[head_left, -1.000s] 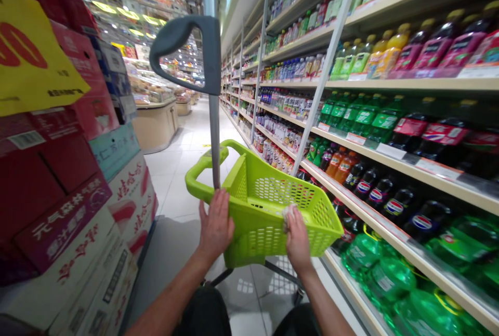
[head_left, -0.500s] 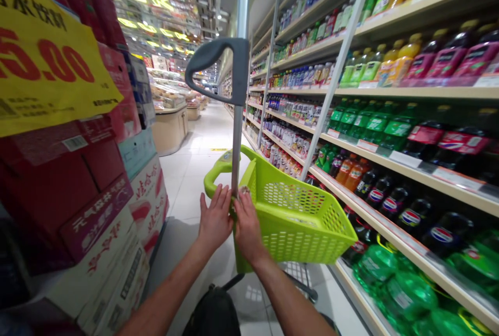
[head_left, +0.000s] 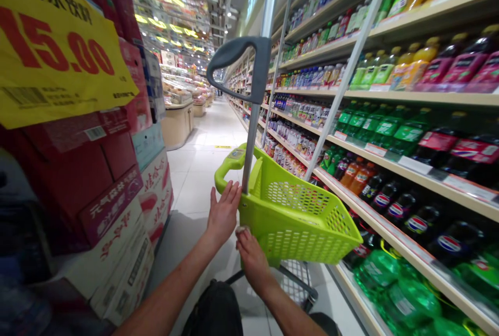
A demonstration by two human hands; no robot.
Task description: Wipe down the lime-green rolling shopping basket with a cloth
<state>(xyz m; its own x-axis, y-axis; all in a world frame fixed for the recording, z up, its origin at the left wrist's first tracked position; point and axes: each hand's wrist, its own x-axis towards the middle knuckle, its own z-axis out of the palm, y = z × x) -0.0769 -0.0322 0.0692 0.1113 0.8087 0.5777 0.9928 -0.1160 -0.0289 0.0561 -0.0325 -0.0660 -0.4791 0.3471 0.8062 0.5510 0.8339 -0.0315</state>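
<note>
A lime-green shopping cart basket (head_left: pixel 307 240) stands right in front of me, with a metal pole (head_left: pixel 251 133) rising from its near corner and a grey loop handle (head_left: pixel 260 74) on the pole. My left hand (head_left: pixel 225 211) lies with fingers stretched against the basket's corner, just below the pole's foot. Lower down, my right hand (head_left: pixel 251 255) has bent fingers at the basket's near side. A small pale crumpled wad (head_left: pixel 242 230), like tissue or cloth, shows at its fingertips. The basket's green grip (head_left: pixel 221 172) curves out beyond my left hand.
Shelves of drink bottles (head_left: pixel 397 128) run along the right, close to the basket. Stacked cartons (head_left: pixel 78 170) with a yellow price sign (head_left: pixel 66 45) stand at the left. A tiled aisle (head_left: pixel 206 164) leads away past food counters (head_left: pixel 179 123). Below the basket is a lower wire rack (head_left: pixel 296 273).
My right hand has slid down from the pole's foot to the basket's lower near side. The left hand stays near the corner. The view has shifted, so the cart appears farther right.
</note>
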